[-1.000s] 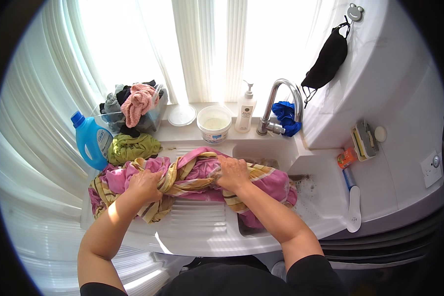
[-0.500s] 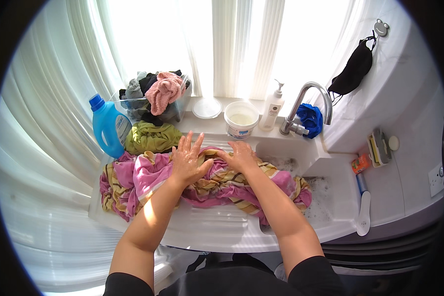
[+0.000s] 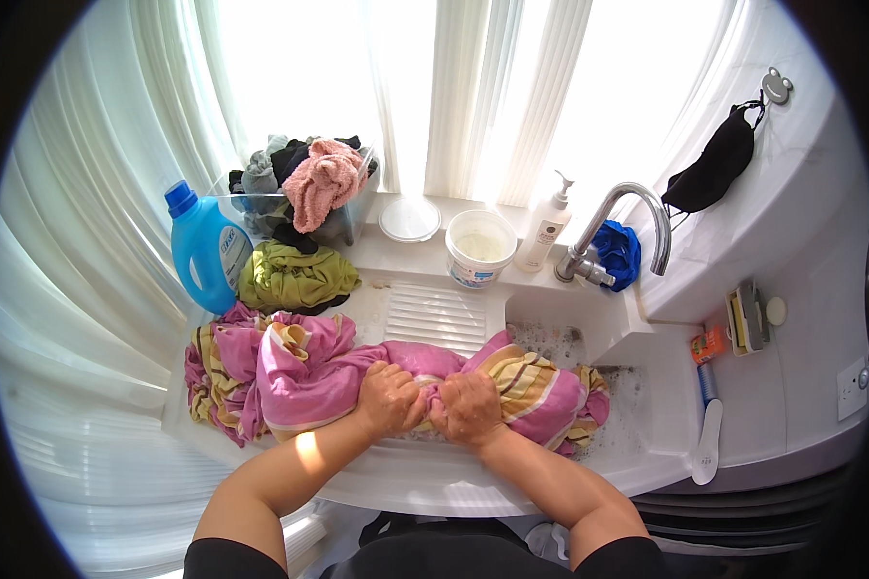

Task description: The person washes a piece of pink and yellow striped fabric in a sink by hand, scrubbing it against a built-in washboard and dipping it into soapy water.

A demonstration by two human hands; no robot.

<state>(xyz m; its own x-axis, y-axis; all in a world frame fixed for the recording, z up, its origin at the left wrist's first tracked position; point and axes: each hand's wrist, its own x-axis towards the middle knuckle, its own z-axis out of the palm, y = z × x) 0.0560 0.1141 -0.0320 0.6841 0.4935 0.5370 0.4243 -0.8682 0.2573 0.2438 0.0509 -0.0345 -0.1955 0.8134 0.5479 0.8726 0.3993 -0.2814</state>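
A large wet cloth (image 3: 304, 391), pink with yellow striped parts, stretches across the white laundry sink (image 3: 666, 425). Near the cloth's middle, my left hand (image 3: 392, 398) is closed in a fist around a fold of it. Right beside it, my right hand (image 3: 467, 409) grips the same cloth, knuckles up. The two fists nearly touch. Behind them shows the ribbed washboard (image 3: 436, 317) built into the sink. The cloth's right end hangs toward the basin, where suds (image 3: 628, 391) float.
Along the back stand a blue detergent bottle (image 3: 206, 253), a green cloth (image 3: 297, 277), a clear bin (image 3: 343, 220) of clothes, a round lid (image 3: 409, 219), a white tub (image 3: 479, 248), a pump bottle (image 3: 546, 227) and a faucet (image 3: 616, 227). A brush (image 3: 708, 434) lies at the right.
My hands have gone from spread fingers on the cloth's far side to fists gripping it, and have drawn back toward me. The cloth's middle came along, uncovering the washboard ribs.
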